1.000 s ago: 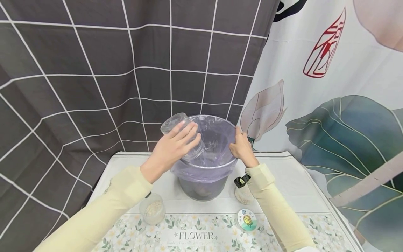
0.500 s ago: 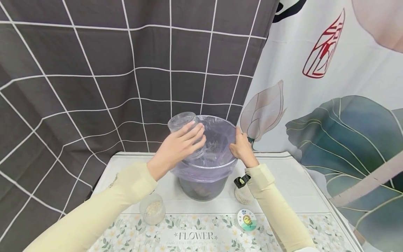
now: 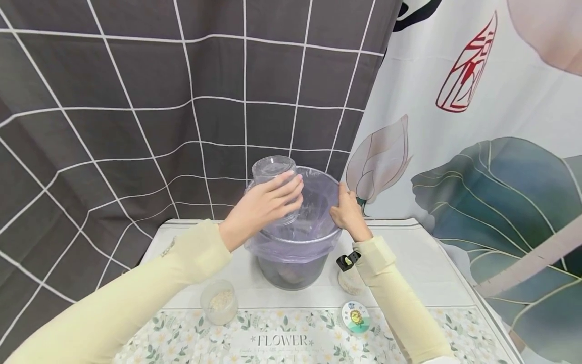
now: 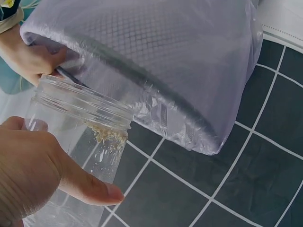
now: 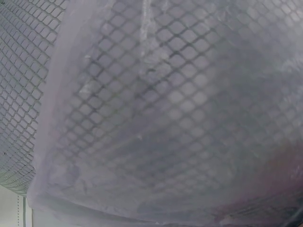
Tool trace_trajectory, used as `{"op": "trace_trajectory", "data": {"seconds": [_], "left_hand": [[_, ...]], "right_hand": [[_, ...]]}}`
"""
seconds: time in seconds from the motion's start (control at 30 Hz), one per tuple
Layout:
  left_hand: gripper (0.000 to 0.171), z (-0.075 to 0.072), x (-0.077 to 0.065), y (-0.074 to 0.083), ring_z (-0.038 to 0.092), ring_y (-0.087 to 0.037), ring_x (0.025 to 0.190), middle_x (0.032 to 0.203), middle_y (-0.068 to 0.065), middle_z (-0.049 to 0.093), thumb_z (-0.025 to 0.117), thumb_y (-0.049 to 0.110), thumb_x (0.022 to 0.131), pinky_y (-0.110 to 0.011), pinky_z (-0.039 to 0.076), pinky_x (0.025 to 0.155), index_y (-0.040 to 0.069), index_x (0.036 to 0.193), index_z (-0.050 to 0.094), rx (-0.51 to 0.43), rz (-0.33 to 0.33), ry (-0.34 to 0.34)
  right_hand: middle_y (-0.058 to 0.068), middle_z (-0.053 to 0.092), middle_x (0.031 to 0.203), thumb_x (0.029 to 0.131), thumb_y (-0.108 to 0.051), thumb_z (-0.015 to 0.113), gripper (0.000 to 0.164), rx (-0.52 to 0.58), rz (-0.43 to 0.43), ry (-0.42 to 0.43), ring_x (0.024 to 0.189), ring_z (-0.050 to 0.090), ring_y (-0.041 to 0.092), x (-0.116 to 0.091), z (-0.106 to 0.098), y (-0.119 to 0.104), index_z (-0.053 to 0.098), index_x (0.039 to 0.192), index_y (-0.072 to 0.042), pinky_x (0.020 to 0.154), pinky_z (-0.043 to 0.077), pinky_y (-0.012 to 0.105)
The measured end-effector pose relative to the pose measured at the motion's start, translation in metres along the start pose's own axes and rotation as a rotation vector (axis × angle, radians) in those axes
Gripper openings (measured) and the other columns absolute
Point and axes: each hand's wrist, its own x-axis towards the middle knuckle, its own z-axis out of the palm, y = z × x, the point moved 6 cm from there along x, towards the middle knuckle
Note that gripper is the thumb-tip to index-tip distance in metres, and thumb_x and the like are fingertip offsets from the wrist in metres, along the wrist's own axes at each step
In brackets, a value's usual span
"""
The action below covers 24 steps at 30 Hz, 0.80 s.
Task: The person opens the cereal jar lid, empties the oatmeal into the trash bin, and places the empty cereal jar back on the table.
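Note:
A clear jar (image 3: 274, 167) is tipped mouth-down over the left side of the mesh trash bin (image 3: 293, 277). My left hand (image 3: 268, 202) grips it round the side, with thumb and fingers on opposite sides in the left wrist view. Tan crumbs (image 4: 108, 134) cling inside the jar near its threaded mouth. A thin purple trash bag (image 3: 291, 253) lines the bin and folds over its rim. On the right, my right hand (image 3: 349, 210) pinches the rim and bag. The right wrist view is filled by the bag and mesh wall (image 5: 23, 94); no fingers stand out there.
A jar with pale flakes (image 3: 220, 304) stands front left. Another jar (image 3: 350, 283) sits partly behind the right wrist, with a round printed lid (image 3: 356, 317) before it. A floral mat (image 3: 282, 349) covers the front; a grid curtain (image 3: 218, 126) hangs behind.
My left hand has shifted right and slightly up with the jar, tilting it from slanted to nearly upside down. The right hand keeps its grip on the bin's rim.

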Motion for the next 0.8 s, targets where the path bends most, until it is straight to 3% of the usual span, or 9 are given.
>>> {"op": "trace_trajectory", "data": {"seconds": [0.53, 0.8], "left_hand": [[0.056, 0.003, 0.01, 0.005, 0.01, -0.027, 0.121, 0.131, -0.006, 0.021, 0.052, 0.016, 0.077, -0.045, -0.006, 0.096, 0.023, 0.125, 0.025, 0.179, 0.139, -0.134], [0.104, 0.006, 0.016, 0.01, 0.007, -0.027, 0.121, 0.132, -0.007, 0.015, 0.076, -0.002, 0.047, -0.047, -0.007, 0.094, 0.026, 0.127, 0.017, 0.318, 0.224, -0.194]], "right_hand": [[0.031, 0.029, 0.118, 0.067, -0.005, 0.045, 0.073, 0.0, 0.001, -0.002, 0.101, 0.036, 0.042, 0.0, 0.002, 0.0, 0.012, 0.132, -0.001, 0.082, 0.032, 0.051], [0.031, 0.03, 0.118, 0.067, -0.006, 0.044, 0.072, -0.017, -0.008, 0.017, 0.102, 0.035, 0.041, 0.002, 0.001, 0.001, 0.013, 0.131, 0.001, 0.083, 0.032, 0.05]]}}
